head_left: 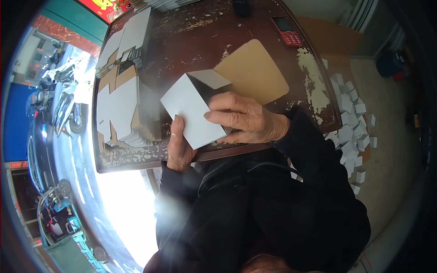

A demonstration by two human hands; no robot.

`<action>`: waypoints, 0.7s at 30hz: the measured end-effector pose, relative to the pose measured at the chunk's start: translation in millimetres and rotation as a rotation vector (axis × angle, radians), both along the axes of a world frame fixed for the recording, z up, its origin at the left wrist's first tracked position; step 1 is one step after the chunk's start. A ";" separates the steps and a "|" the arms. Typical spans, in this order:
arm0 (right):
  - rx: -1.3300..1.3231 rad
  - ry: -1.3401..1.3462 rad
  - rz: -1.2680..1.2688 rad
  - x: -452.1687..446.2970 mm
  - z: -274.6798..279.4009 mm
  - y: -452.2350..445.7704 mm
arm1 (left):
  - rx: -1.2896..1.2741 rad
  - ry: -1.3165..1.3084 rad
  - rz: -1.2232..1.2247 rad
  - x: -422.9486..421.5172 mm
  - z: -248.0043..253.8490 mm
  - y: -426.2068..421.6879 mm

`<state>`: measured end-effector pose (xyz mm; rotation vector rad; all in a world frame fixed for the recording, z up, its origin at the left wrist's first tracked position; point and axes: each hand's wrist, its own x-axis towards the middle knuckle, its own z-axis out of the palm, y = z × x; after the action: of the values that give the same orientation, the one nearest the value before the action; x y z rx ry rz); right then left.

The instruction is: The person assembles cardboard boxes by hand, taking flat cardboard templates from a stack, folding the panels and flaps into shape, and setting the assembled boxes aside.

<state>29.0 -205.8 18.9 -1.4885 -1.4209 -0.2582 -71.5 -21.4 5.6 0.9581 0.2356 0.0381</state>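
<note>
A white cardboard box (pixel 189 111), partly folded up, is held tilted above the near edge of the table. My left hand (pixel 179 150) grips its lower left side, thumb on the white face and the other fingers hidden behind. The fingers of my right hand (pixel 250 117) are bent over the box's right edge at its open side, partly inside. A small flap (pixel 210 78) stands out at the top of the opening. Beyond it spreads a tan panel with rounded corners (pixel 257 68); it seems to join the box, but my hand covers where they meet.
Stacks of flat white cartons (pixel 120 107) line the left of the worn dark red table (pixel 182 50). A red phone (pixel 287 32) lies at the far right, with a black object (pixel 241 7) near it. Small white boxes (pixel 350 132) are heaped on the floor at right.
</note>
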 end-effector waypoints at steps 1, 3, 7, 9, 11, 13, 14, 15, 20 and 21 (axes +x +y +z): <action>0.040 -0.019 -0.009 0.2 1.5 1.0 | 0.002 -0.009 0.015 2.0 -1.8 2.2; 0.120 -0.064 -0.026 2.6 7.3 3.5 | 0.005 -0.031 0.045 8.5 -4.8 9.3; 0.137 -0.068 -0.092 8.8 22.0 -4.3 | 0.038 -0.043 0.094 20.4 3.9 18.8; 0.111 -0.040 -0.149 11.0 31.1 -10.8 | 0.066 -0.034 0.130 26.2 8.0 23.1; 0.015 0.023 -0.122 12.6 42.2 -15.9 | 0.024 -0.042 0.131 36.3 4.0 30.6; -0.165 0.166 -0.067 12.4 53.9 -20.1 | -0.049 -0.042 0.131 48.5 -2.8 39.0; -0.254 0.242 -0.040 12.0 59.5 -21.8 | -0.085 -0.039 0.130 51.8 -4.9 40.4; -0.253 0.251 -0.049 12.3 66.1 -23.6 | -0.085 -0.031 0.120 53.4 -3.5 39.7; -0.472 0.449 0.117 21.9 83.4 -30.3 | -0.208 -0.048 0.104 57.9 3.6 29.8; -0.512 0.439 0.099 24.0 81.2 -26.8 | -0.182 -0.057 0.094 60.1 -2.7 32.6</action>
<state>52.9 -232.6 100.1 -1.7369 -1.2407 0.5043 -11.4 11.2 2.9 0.7637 0.2270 0.1279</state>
